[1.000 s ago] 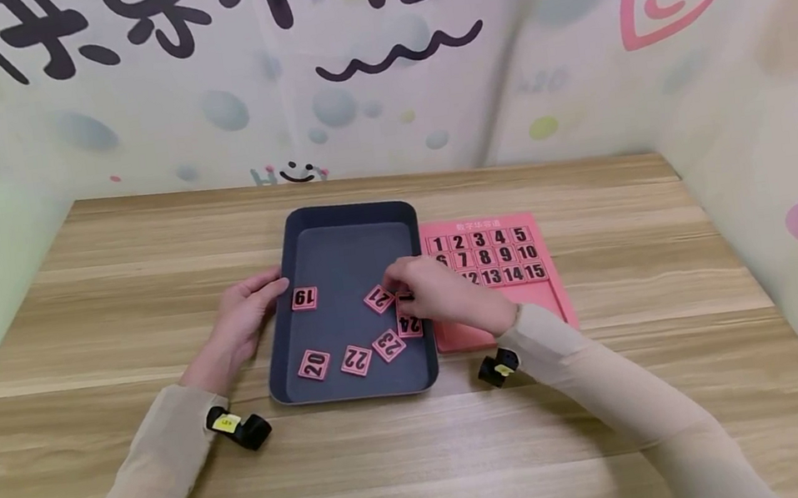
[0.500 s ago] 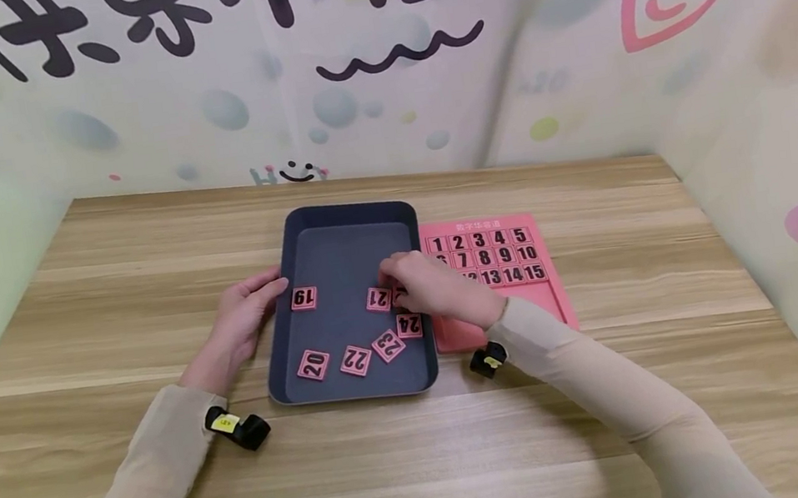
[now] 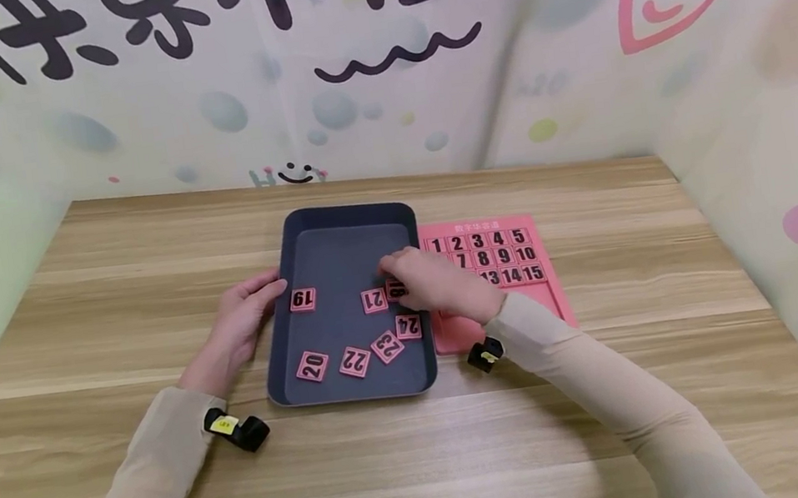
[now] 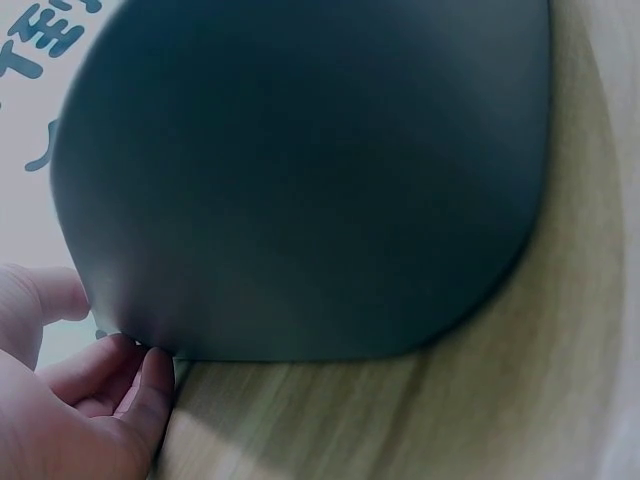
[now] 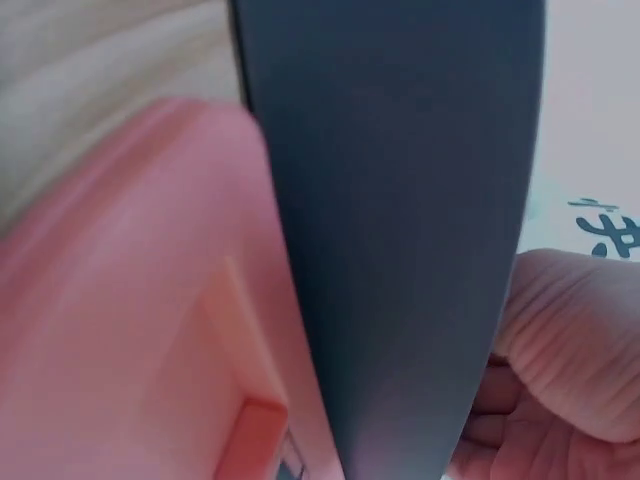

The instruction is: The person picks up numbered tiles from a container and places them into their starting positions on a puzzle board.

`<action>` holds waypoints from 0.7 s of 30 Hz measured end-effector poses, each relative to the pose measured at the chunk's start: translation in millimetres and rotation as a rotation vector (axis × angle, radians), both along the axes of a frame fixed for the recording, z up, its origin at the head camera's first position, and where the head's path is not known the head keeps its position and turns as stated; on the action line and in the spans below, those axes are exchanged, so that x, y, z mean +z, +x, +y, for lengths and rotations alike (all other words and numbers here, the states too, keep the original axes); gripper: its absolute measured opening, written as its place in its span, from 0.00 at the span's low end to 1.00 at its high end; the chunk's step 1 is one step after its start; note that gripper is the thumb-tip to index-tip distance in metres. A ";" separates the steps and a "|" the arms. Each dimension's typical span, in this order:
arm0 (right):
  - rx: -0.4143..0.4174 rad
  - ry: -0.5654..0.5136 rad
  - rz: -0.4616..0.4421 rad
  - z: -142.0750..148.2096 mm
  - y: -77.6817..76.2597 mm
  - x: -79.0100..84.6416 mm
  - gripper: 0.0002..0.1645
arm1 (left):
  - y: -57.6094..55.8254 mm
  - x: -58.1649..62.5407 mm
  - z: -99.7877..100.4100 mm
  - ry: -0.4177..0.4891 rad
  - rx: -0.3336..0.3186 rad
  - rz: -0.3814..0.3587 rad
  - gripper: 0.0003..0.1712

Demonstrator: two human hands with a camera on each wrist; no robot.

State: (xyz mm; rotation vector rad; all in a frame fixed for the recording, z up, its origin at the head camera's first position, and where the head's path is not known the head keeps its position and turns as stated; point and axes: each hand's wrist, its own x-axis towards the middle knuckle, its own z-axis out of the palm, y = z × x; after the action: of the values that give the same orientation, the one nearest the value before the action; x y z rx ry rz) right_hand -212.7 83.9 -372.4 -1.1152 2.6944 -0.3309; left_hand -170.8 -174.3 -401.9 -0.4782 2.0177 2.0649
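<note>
My left hand (image 3: 247, 311) holds the dark grey tray (image 3: 363, 381) by its left rim, thumb on top. In the left wrist view its fingers (image 4: 150, 385) meet the tray's outer edge. Inside the tray, my right hand (image 3: 441, 281) has its curled fingers around number tile 18 (image 3: 395, 290), whose right part they cover. Just left of that tile is number tile 21 (image 3: 374, 300), and number tile 24 (image 3: 407, 326) lies below. Number tiles 23 (image 3: 387, 346), 22 (image 3: 355, 362), 20 (image 3: 312, 366) and 19 (image 3: 303, 299) lie loose in the tray.
Against the tray's right side lies a pink number puzzle board (image 3: 552, 296), its upper rows filled with tiles; my right hand and wrist cover part of it. The wooden table (image 3: 370, 488) meets a printed wall (image 3: 204, 148) at the back.
My right hand has shifted slightly up and left, and tile 18 has come into view beside its fingers. Tile 21 has turned straighter. My left hand has stayed on the tray rim.
</note>
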 end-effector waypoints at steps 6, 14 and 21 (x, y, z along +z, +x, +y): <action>0.015 0.031 0.007 -3.8 -0.1 -0.5 0.19 | 0.4 2.0 -0.5 -0.010 -0.004 -0.011 0.30; 0.023 -0.131 -0.010 8.6 0.4 9.6 0.19 | 0.2 2.3 1.0 -0.014 -0.002 -0.011 0.30; 0.055 -0.375 -0.072 37.8 5.8 23.5 0.19 | -0.1 -0.4 0.4 0.024 0.016 0.002 0.30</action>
State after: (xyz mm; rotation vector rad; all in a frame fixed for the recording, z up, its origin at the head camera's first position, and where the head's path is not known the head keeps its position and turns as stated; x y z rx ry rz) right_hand -206.8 121.7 -348.9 -1.2396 2.5973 -0.8766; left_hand -171.0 -173.9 -402.3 -0.4895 1.9948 2.0968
